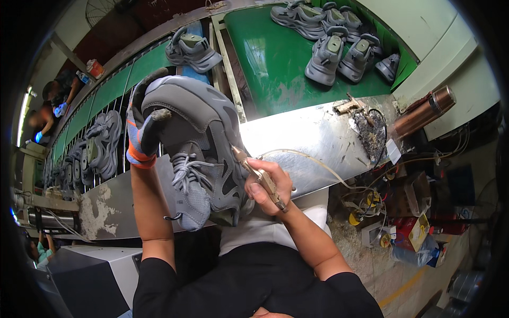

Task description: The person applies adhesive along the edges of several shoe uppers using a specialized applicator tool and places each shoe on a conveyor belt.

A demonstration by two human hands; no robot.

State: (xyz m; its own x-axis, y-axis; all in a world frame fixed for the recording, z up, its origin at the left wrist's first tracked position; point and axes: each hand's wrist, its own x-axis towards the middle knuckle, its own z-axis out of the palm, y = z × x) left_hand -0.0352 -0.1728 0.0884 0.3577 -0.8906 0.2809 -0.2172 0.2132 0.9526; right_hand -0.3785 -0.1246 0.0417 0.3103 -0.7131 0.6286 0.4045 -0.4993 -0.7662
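Observation:
My left hand [142, 119], in a dark-palmed glove with an orange cuff, grips a grey lace-up sneaker [183, 111] and holds it raised in front of me. The sneaker's laces and light mesh part point down toward me, and its chunky sole edge is turned to the right. Bare fingers of my right hand [269, 185] are wrapped around a small metal nozzle gun [265, 183]. Its pointed tip is at the seam between the upper and the sole; whether it touches cannot be made out. A thin clear hose [313, 159] runs near the gun.
Several grey sneakers stand on a green conveyor [260, 63] ahead, others on a rack [101, 146] at left. A metal ledge [318, 132] carries another small gun [347, 105] and a copper-coloured flask [427, 111]. Boxes and tubing clutter the lower right. Other people work at far left.

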